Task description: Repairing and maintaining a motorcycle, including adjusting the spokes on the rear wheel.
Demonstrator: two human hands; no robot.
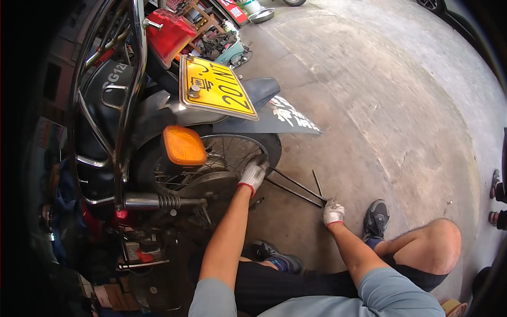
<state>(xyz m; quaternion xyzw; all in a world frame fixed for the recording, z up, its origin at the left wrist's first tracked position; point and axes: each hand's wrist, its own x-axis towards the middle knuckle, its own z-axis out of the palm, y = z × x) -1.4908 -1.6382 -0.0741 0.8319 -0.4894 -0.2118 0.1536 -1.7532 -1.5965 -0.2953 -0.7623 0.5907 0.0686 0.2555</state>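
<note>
Blue shirt [391, 293] faces wheel [211, 164]; bin [232, 54] seemingly holds parts [217, 45].

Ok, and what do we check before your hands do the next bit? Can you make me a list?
1. Both hands covered: ok. The left hand and right hand wear whitish gloves.
2. Right hand holding on: ok. It is closed around the near ends of the long dark bars.
3. Far ends of the bars set properly: cannot tell. They are too small and partly hidden by the left glove.
4. Left hand clear of the rear wheel: not ok. It is right at the rim, near the spokes.
5. Other people out of the way: ok. Their shoes show only at the far right edge.
</note>
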